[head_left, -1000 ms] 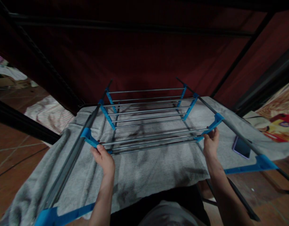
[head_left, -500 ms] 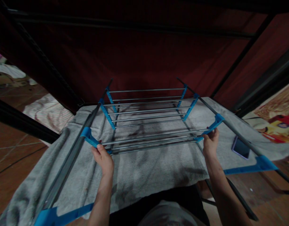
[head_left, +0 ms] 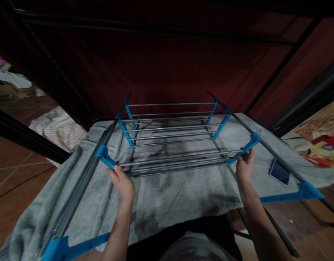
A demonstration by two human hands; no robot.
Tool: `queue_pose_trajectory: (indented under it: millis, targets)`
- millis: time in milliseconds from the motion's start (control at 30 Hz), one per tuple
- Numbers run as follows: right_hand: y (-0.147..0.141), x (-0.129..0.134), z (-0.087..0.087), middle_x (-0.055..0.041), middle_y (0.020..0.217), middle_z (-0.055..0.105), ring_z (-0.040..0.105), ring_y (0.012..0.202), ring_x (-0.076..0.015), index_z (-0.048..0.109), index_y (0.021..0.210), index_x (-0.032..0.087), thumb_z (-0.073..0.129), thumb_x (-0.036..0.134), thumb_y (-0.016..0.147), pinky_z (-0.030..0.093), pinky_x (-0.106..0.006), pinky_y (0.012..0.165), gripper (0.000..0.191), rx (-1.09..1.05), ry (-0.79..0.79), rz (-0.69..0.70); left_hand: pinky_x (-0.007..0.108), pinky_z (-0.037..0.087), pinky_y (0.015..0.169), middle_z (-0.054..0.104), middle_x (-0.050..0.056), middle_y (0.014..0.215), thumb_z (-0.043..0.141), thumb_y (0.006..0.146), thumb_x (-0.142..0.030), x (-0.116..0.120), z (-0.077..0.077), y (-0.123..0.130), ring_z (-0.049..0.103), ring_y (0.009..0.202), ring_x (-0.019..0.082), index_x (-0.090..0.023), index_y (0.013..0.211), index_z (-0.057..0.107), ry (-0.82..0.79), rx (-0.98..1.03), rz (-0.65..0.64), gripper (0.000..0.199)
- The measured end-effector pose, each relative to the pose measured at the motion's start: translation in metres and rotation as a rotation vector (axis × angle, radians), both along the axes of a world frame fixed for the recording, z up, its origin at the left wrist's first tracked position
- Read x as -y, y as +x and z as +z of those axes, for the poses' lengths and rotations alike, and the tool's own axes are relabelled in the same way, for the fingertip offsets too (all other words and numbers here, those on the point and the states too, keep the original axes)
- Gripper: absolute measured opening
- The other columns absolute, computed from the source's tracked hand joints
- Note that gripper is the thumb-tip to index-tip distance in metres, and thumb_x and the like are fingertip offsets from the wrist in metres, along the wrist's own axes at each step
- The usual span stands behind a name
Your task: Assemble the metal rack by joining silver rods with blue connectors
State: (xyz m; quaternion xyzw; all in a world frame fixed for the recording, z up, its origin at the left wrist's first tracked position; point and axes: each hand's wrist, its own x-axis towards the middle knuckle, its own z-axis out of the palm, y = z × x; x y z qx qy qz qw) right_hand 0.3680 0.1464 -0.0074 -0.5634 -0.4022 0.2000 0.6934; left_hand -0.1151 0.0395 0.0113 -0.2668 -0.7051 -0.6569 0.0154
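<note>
A rack of grey metal tubes [head_left: 172, 137] with blue plastic brackets lies across a grey cloth [head_left: 167, 203]. My left hand [head_left: 122, 179] is closed around the left blue bracket [head_left: 105, 156] where the near cross tubes meet it. On the other side, my right hand [head_left: 244, 165] grips the right blue bracket [head_left: 250, 144], with its fingers partly behind it. Nearer my body are two more blue brackets, one at lower left [head_left: 71, 248] and one at lower right [head_left: 294, 195], both without cross tubes in view. Several loose grey tubes [head_left: 77, 192] lie along the left side.
A phone [head_left: 279, 172] rests on the cloth right of my right hand. Behind the rack stands a dark red panel [head_left: 172, 65] with black frame bars. A striped cloth [head_left: 58, 127] lies on the tiled floor at left. A colourful printed package [head_left: 324, 148] is at far right.
The view has shifted slightly, so everything sits a little further right. Both hands keep their hold on the brackets, and the rack looks the same.
</note>
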Motion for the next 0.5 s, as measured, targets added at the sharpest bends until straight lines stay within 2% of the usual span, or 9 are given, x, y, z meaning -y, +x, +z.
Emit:
queue_pose_trajectory:
  millis: [367,500]
  targets:
    - [-0.0035,-0.0014,0.0055,-0.0044,0.120,0.060,0.058,0.112,-0.0212,0.046,0.144,0.023,0.061,0.026,0.066,0.041,-0.045,0.108,0.080,-0.014,-0.017,-0.043,0.038,0.043,0.085,0.053,0.002,0.083,0.043,0.094,-0.049,-0.0039,0.0027,0.0045,0.050,0.080,0.021,-0.021,0.091,0.052,0.018,-0.001,0.052,0.030]
    - [-0.0039,0.0008,0.0065,-0.0048,0.122,0.059,0.057,0.114,-0.0218,0.046,0.143,0.024,0.062,0.026,0.066,0.041,-0.045,0.108,0.079,-0.030,-0.025,-0.033,0.038,0.045,0.086,0.056,0.003,0.084,0.044,0.095,-0.049,-0.0004,0.0037,0.0025,0.052,0.081,0.021,-0.019,0.093,0.056,0.020,-0.003,0.024,0.032]
